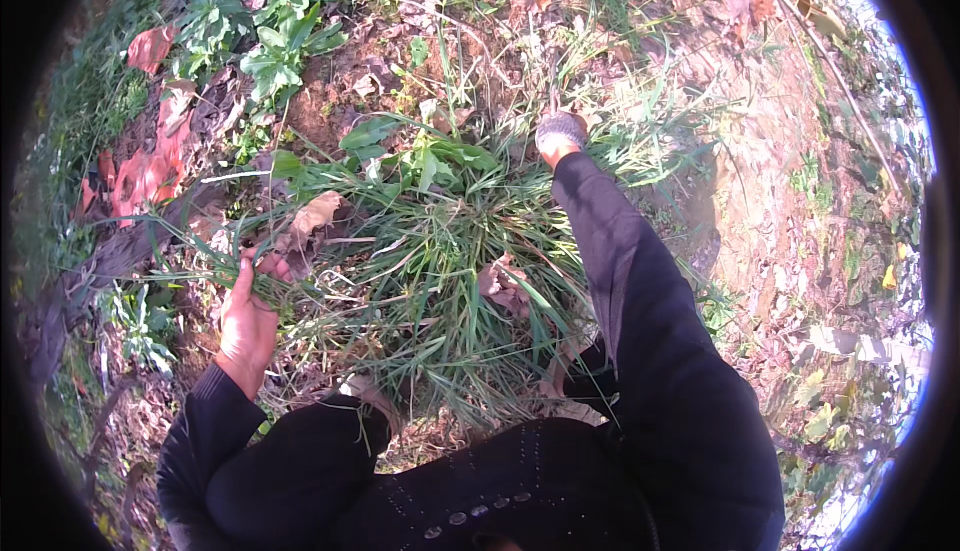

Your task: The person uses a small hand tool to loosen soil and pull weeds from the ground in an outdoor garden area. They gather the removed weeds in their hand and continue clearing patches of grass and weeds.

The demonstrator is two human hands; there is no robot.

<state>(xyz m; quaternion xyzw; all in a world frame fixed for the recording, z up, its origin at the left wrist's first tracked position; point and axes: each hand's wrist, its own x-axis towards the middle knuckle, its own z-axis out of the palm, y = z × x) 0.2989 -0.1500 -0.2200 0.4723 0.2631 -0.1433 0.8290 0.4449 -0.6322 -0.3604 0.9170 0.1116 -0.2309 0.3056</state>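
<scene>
My left hand (251,314) is at the left, palm up, with its fingers curled around a bunch of long green grass blades (217,269). Farther out at the upper right, my right hand (561,134) wears a grey knitted glove and is closed on something thin and dark that points away from me; the glove hides its grip, and I cannot tell what the thin thing is. Between the two hands and in front of my knees lies a large heap of grass (465,258). A dry brown leaf (505,284) rests on the heap, and another dry leaf (316,215) is beside my left fingers.
Leafy green weeds (276,59) grow at the upper left. Red plastic-like scraps (154,168) lie on the ground beside a dark weathered strip (124,247). A long thin stick (832,63) crosses the upper right. Fallen leaves and bare soil (772,236) are at the right.
</scene>
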